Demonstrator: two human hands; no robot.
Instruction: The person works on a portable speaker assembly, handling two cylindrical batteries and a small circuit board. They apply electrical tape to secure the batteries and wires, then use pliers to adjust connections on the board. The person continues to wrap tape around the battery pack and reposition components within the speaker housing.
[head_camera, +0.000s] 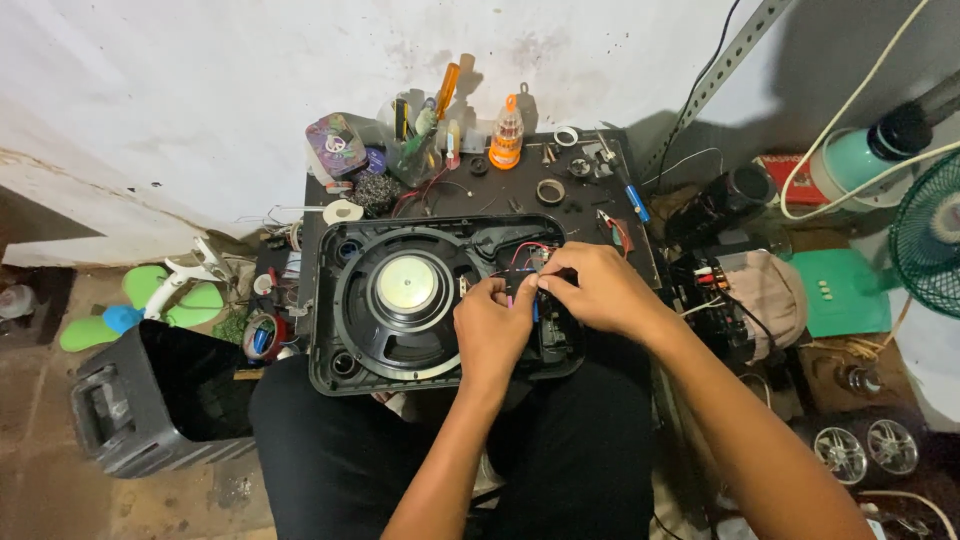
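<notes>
Your left hand (492, 330) and right hand (592, 290) pinch thin red and black wires (520, 253), fingers closed, over the black plastic speaker panel (335, 300) steadied on your lap.

A black speaker panel (340, 300) is seen with a dark grey cone ringed around a pale silver-green centre cap (406, 283), and red and black wires (520, 250) are shown beside it. An orange bottle (507, 135) and an orange-handled screwdriver (447, 90) are set against a stained white wall (200, 100). A dark grey speaker shell (150, 400), green flat shapes (150, 300) and a teal fan (930, 235) are also found.
</notes>
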